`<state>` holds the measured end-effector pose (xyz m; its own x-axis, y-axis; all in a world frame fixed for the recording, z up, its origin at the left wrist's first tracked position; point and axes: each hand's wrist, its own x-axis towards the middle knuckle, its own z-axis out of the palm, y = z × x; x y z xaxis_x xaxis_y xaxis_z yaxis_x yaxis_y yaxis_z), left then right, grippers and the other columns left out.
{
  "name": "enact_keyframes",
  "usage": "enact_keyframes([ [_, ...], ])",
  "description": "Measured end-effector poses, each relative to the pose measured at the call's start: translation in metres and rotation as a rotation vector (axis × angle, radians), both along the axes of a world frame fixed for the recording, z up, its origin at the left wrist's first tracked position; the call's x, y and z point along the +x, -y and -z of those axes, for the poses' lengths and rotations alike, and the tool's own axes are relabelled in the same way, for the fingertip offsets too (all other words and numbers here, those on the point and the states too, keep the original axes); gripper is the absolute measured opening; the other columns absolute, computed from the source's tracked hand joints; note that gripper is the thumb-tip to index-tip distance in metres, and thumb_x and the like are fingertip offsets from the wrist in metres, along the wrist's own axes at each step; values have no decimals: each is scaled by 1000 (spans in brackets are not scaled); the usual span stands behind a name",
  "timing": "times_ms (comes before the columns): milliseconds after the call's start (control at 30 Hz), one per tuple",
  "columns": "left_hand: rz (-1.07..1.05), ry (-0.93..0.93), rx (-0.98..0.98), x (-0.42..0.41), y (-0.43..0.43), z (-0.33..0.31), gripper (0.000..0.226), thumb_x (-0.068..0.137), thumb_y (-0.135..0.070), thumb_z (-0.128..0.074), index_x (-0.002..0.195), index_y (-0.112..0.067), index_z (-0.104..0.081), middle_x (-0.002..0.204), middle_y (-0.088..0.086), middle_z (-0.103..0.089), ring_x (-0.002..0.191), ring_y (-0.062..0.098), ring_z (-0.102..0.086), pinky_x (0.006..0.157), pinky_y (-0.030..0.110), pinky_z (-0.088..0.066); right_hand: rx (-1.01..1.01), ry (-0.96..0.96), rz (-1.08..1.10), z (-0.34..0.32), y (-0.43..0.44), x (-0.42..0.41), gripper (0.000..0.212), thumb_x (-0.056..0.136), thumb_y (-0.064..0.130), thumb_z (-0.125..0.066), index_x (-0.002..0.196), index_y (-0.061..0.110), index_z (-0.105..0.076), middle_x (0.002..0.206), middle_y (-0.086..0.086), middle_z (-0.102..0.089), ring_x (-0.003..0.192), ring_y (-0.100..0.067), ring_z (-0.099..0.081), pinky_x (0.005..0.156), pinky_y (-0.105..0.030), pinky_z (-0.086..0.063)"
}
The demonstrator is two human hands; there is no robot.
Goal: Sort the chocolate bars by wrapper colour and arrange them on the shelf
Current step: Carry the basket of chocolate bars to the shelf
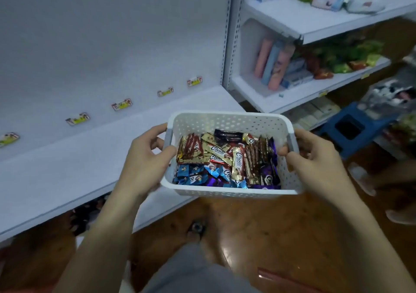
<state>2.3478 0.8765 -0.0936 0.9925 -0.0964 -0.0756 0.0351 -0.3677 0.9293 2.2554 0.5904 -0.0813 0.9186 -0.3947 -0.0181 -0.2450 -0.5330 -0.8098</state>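
Note:
A white perforated basket [227,122] hangs in the air in front of the white shelf [67,168]. It is full of chocolate bars [227,159] in gold, red, blue, purple and dark wrappers, all mixed together. My left hand [146,157] grips the basket's left rim, thumb inside. My right hand [315,157] grips the right rim the same way. The shelf board below and left of the basket is bare. Several small labels [121,104] are stuck along its back wall.
To the right stands another white shelf unit [315,94] with snack packs, tubes and boxes. A blue plastic stool [351,127] stands on the brown floor at right, near someone's feet in sandals [364,180]. My own foot [198,232] shows below the basket.

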Motion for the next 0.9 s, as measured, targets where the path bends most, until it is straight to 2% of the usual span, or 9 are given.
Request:
enact_keyframes([
  [67, -29, 25, 7, 47, -13, 4, 45, 91, -11, -61, 124, -41, -64, 79, 1, -69, 80, 3, -67, 66, 23, -48, 6, 32, 2, 7, -9, 54, 36, 93, 20, -64, 124, 39, -61, 101, 21, -66, 91, -4, -65, 76, -35, -55],
  [200, -97, 40, -13, 109, -38, 14, 44, 91, -15, -61, 125, -43, -64, 74, -3, -65, 87, 12, -67, 72, 31, -52, 90, 84, -40, 15, -37, 123, 39, 92, 12, -64, 105, 48, -60, 91, 15, -68, 86, -5, -66, 69, -31, -56],
  [333, -193, 46, 59, 165, -73, 38, 43, 92, -13, -61, 128, -36, -62, 82, 1, -62, 88, 15, -65, 61, 28, -48, 117, 116, 26, 43, -82, 198, 35, 93, 15, -65, 100, 49, -58, 86, 3, -69, 72, -22, -68, 66, -51, -60],
  [433, -269, 28, 114, 192, -106, 61, 42, 91, -15, -62, 129, -31, -62, 84, 4, -62, 81, 24, -64, 61, 31, -48, 104, 96, 12, 70, -119, 248, 30, 93, 17, -62, 114, 39, -61, 85, 14, -65, 71, -10, -64, 66, -41, -58],
  [500, -330, 10, 169, 202, -133, 77, 40, 92, -12, -62, 131, -25, -61, 82, 4, -60, 79, 21, -61, 59, 29, -45, 87, 38, -89, 86, -141, 275, 30, 93, 17, -63, 120, 30, -63, 88, 12, -64, 75, -4, -61, 68, -32, -53],
  [600, -379, 2, 201, 212, -169, 101, 40, 93, -10, -62, 132, -18, -62, 79, 4, -59, 73, 13, -57, 58, 26, -41, 60, -52, -203, 116, -171, 305, 27, 92, 17, -64, 117, 28, -64, 88, 7, -67, 75, -6, -64, 64, -22, -53],
  [733, -425, -67, 204, 235, -206, 141, 30, 94, -11, -60, 123, -22, -61, 77, 1, -61, 71, 17, -60, 56, 26, -42, 63, -148, -247, 161, -221, 342, 19, 89, 11, -61, 100, 26, -65, 77, 2, -69, 69, -19, -66, 64, -37, -57],
  [800, -425, -128, 169, 247, -223, 171, 23, 96, -10, -56, 114, -25, -58, 78, 1, -67, 75, 23, -66, 56, 27, -45, 73, -159, -241, 189, -245, 356, 17, 87, 11, -59, 97, 23, -65, 74, 2, -68, 67, -23, -64, 56, -31, -49],
  [900, -432, -192, 160, 268, -245, 221, 22, 99, -11, -48, 116, -23, -53, 91, 1, -66, 85, 23, -67, 57, 29, -47, 59, -138, -250, 241, -272, 381, 16, 86, 10, -58, 96, 22, -63, 74, 2, -66, 65, -20, -62, 52, -27, -41],
])
